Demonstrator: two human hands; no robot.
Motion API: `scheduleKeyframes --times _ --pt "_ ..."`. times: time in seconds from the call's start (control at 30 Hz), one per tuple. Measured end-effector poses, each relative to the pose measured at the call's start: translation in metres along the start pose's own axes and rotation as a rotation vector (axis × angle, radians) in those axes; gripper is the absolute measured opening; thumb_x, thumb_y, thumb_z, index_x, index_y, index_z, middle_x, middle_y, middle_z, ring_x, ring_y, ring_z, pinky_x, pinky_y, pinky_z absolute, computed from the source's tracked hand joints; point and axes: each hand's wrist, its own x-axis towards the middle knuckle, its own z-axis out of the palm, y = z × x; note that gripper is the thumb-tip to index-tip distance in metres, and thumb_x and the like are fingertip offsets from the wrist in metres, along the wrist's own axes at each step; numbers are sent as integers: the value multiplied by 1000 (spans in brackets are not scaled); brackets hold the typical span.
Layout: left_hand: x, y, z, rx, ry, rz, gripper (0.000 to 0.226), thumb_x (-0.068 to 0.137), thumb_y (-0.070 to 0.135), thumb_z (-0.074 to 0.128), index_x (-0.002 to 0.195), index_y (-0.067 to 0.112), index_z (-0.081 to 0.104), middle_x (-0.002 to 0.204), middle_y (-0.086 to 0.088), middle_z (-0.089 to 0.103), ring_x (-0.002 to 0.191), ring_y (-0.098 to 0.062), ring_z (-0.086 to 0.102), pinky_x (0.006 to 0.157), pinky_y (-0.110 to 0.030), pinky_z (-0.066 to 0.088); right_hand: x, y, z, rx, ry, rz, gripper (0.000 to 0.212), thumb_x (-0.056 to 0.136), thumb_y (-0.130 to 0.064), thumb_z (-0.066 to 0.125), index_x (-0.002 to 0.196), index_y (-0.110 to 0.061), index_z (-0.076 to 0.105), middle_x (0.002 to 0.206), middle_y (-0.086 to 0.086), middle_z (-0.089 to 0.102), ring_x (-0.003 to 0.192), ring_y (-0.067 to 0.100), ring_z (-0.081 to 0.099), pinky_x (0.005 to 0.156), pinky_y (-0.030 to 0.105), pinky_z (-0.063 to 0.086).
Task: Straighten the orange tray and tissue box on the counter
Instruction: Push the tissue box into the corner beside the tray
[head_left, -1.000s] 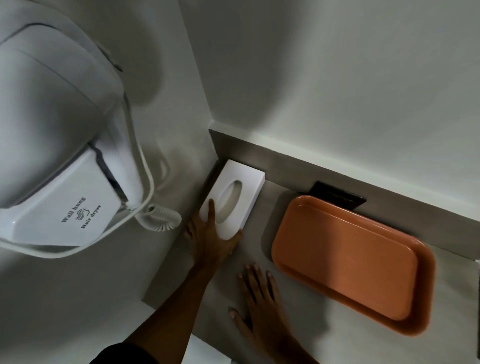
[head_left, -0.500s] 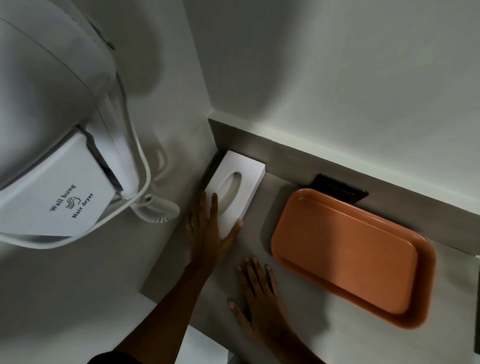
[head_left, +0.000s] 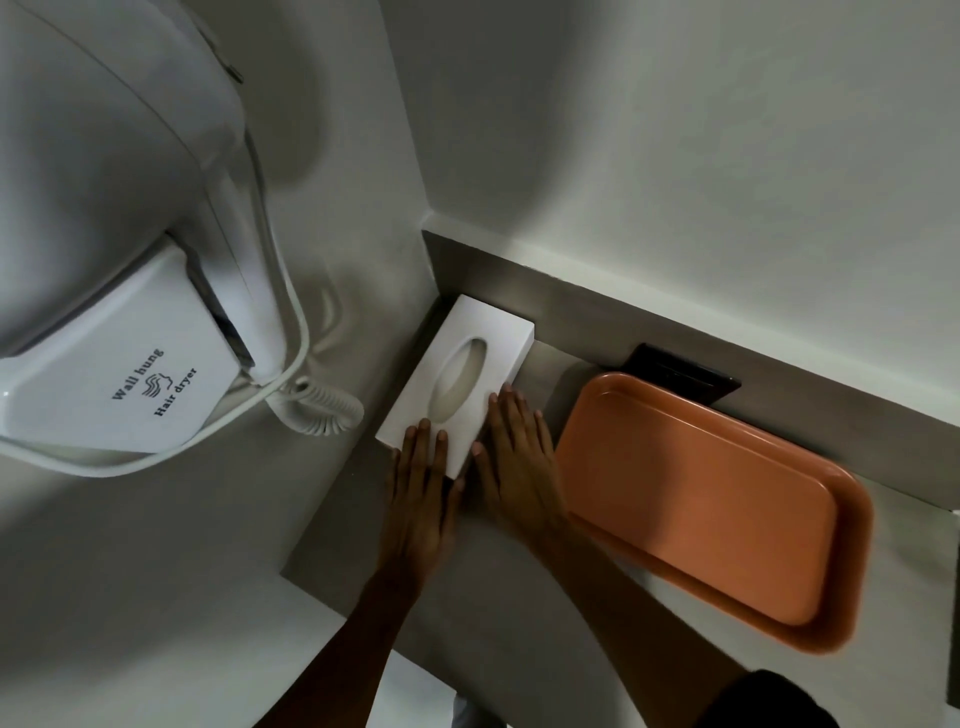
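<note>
two flat hands bracket the near end of the white tissue box (head_left: 457, 382), which lies at centre frame in the counter's corner, its far end close to the back upstand and its long left side along the side wall. the left hand (head_left: 421, 499) has fingertips laid on the box's near edge, palm down, nothing clasped. the right hand (head_left: 519, 467) lies open beside the box's right side, fingers touching or just grazing that edge; neither hand closes around anything. the box looks nearly parallel with the side wall.

right of the hands, the orange tray (head_left: 711, 509) sits on the grey counter (head_left: 332, 540), untouched, running diagonally toward the lower right of the frame, its far corner just in front of a dark wall plate (head_left: 680, 371). whether it is square to the back wall is hard to judge through the wide lens.

risks, as i judge them: pushing from one side only could swing the light box askew or jam it against the wall. the right wrist is near the tray's near-left rim, so a sideways shove might nudge the tray further off line. at upper left, a wall hung hair dryer (head_left: 119, 291) dangles its coiled cord (head_left: 322, 410) near the box; a raised elbow could snag it.
</note>
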Motion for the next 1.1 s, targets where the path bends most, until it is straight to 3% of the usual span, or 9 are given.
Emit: scheduleKeyframes --times 0.07,0.13,0.47,0.73,1.0,1.1 --pt "0 -1 -1 15 -15 0 64 115 43 37 163 1 40 176 -23 29 166 -40 26 131 -64 32 6 12 -2 -33 -75 -31 71 118 -46 37 179 -18 12 188 9 7 175 25 3 143 54 13" --pt "1 -1 0 5 -10 -5 66 113 42 41 165 2 37 176 -23 31 165 -41 28 131 -65 33 9 22 -5 -64 -102 -68 73 118 -52 32 179 -22 7 189 7 2 176 24 -2 143 53 9" --pt "7 -17 10 19 -7 -34 74 110 38 55 171 7 25 181 -17 22 170 -34 18 134 -61 29 30 19 -9 -146 -159 -153 85 116 -61 38 179 -17 4 188 9 -9 176 26 -6 143 49 0" --pt "17 -36 -3 52 -13 -65 72 111 41 44 168 -1 28 179 -18 26 168 -35 23 137 -55 25 50 -3 4 -133 -172 -134 90 114 -63 41 179 -14 4 188 10 -8 176 26 -6 141 48 -8" --pt "18 -31 -10 28 -43 -62 71 111 40 43 166 -4 31 177 -21 29 166 -39 26 132 -64 32 41 -2 3 -163 -174 -113 90 114 -65 39 179 -14 4 188 8 -5 175 25 -5 142 48 -2" --pt "16 -26 -22 1 -51 -35 75 111 47 41 166 -3 31 177 -20 29 167 -38 25 134 -62 27 23 -4 -7 -140 -170 -94 88 115 -62 41 179 -13 5 188 7 -1 175 24 -5 144 49 4"
